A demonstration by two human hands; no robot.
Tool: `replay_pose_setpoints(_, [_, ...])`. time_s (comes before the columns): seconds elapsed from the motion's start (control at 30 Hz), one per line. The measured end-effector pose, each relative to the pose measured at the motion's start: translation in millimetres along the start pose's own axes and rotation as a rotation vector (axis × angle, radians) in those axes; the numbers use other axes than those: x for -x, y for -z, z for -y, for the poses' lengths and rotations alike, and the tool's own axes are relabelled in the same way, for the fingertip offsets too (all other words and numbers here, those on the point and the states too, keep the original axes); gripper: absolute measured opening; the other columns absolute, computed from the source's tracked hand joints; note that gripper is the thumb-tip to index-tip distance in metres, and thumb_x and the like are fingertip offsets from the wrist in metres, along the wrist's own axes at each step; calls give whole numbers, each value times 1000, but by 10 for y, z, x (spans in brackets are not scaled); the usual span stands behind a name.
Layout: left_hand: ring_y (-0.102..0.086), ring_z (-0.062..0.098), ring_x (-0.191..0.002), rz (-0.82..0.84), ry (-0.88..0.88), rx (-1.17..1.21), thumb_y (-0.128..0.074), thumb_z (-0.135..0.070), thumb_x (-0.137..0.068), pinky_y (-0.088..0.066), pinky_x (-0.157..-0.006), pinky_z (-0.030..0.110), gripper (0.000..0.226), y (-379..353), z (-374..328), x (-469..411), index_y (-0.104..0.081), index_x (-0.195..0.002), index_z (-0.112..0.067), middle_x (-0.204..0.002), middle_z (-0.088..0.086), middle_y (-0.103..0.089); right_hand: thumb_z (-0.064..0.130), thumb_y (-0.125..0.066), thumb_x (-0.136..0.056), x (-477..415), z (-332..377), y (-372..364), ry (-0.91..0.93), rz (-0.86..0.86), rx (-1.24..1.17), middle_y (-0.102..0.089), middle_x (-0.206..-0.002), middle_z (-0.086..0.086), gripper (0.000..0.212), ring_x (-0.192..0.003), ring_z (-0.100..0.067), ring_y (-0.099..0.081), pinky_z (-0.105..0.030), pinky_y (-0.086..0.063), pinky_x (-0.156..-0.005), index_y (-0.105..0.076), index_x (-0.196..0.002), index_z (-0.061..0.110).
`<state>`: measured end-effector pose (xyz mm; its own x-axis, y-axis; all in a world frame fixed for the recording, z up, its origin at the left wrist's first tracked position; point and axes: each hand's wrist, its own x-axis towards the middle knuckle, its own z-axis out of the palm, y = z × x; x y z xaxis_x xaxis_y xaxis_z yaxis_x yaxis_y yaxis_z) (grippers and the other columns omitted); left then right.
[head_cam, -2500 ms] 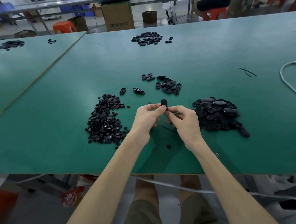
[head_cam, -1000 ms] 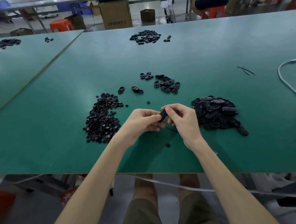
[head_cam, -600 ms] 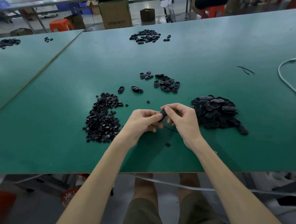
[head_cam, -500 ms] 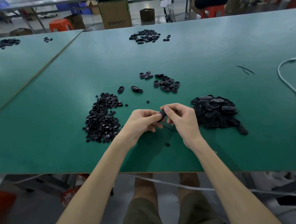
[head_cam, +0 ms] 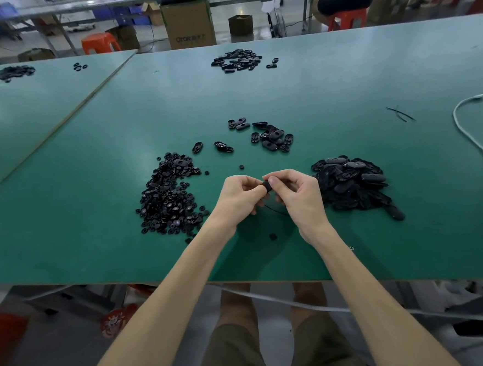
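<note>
Fingers (head_cam: pixel 273 181) curled on both hands, all clamped on one item. Left hand (head_cam: pixel 239 195): pinches the small black part (head_cam: pixel 267 186) from 9 o'clock between thumb and forefinger, other digits folded in toward the palm. Right hand (head_cam: pixel 298 196): grips the same part from 3 o'clock, fingertips closed on its right end. Part position: between the two hands, over the green table (head_cam: pixel 341 75), toward its near edge; mostly covered by fingertips, so shape not readable. Layout with the part as dial centre: at 9 o'clock, just beside the left hand, heap of small black pieces (head_cam: pixel 168 199); at 3 o'clock, just beside the right hand, heap of larger oval shells (head_cam: pixel 349 184); at 12 o'clock, near, loose cluster of oval parts (head_cam: pixel 271 136); at 11 o'clock, stray oval pieces (head_cam: pixel 197 147) lying apart from that cluster; at 6 o'clock, on the surface between the wrists, one small black bit (head_cam: pixel 272 236). Directly under the hands, thin black strand (head_cam: pixel 276 210) on the table. Far out at 12 o'clock, another dark pile (head_cam: pixel 236 60). At 2 o'clock, well apart, white cable (head_cam: pixel 471 138) and thin black strips (head_cam: pixel 399 113). At 10 o'clock, second table (head_cam: pixel 15 118) carrying its own black pile (head_cam: pixel 11 73).
</note>
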<state>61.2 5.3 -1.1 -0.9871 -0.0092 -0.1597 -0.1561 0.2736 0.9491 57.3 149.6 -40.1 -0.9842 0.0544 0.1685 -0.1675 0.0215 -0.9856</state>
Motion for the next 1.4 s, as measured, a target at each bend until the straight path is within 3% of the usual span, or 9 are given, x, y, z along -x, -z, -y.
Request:
replay_pose_setpoints(0.33, [-65,8,-62,57,-80,63,-71,-11,-96,-49,-53,21,4,123,78,27,-73,-98,-9,-83,-1,-78,12,-68,-100,2,24,-6,-13,-46,5,-68,-68,5,14,-62,-8,-57,-19,-47,-61,-78,-96,21])
replay_pose_setpoints(0.7, [-63,3,-60,33,-149,-61,-70,-12,-96,-45,-53,16,4,118,59,-5,-74,-94,-13,-70,-6,-74,13,-68,-101,6,32,-9,-19,-48,3,-69,-73,-1,13,-63,-9,-57,-24,-48,-61,-78,-97,19])
replay_pose_setpoints(0.83, [-65,11,-70,-52,-227,-196,-70,-8,-93,-56,-70,28,5,76,-51,-95,-73,-92,-11,-82,5,-76,10,-65,-102,7,37,-24,-27,-71,-10,-73,-79,8,16,-63,-8,-61,-24,-49,-61,-76,-101,23])
replay_pose_setpoints(0.93, [-60,1,-68,-108,-368,-260,-72,-13,-92,-48,-67,12,7,-1,-263,-161,-72,-88,-20,-80,-6,-73,11,-61,-104,-10,31,-27,-40,-99,-12,-74,-83,5,15,-64,-9,-64,-25,-50,-60,-70,-104,22])
replay_pose_setpoints(1.1, [-61,-6,-73,50,-439,-331,-78,-21,-89,-43,-69,5,4,-410,-606,-241,-77,-91,-24,-84,-11,-72,3,-53,-101,-46,29,-54,-101,-54,172,-62,-59,12,24,-56,-5,-55,-26,-42,-61,-64,-81,9])
replay_pose_setpoints(1.2, [-69,5,-87,98,-393,-342,-78,-24,-90,-53,-92,27,11,-712,-702,-279,-79,-100,-20,-89,-6,-77,3,-36,-109,27,78,-31,-38,-10,81,-62,-83,0,27,-84,-19,-58,-26,-47,-73,-61,-115,-7])
replay_pose_setpoints(1.27, [-71,13,-98,120,-352,-363,-76,-25,-91,-47,-106,40,15,-850,-721,-286,-78,-106,-22,-95,-4,-78,10,-25,-113,59,122,5,-72,8,-222,-65,-94,-5,36,-86,-15,-62,-24,-51,-76,-60,-115,2])
replay_pose_setpoints(1.33, [-69,15,-105,105,-337,-389,-72,-24,-93,-42,-111,45,19,-899,-708,-300,-76,-112,-22,-102,-3,-78,12,-25,-113,53,145,25,-180,35,-432,-64,-95,-7,36,-83,-12,-61,-24,-50,-74,-60,-114,4])
replay_pose_setpoints(1.4, [-70,12,-104,72,-368,-348,-68,-20,-96,-46,-108,41,17,-848,-668,-327,-76,-112,-20,-105,-4,-77,7,-29,-111,39,153,-14,-223,23,-418,-57,-88,-8,29,-77,-14,-56,-25,-46,-71,-58,-108,6])
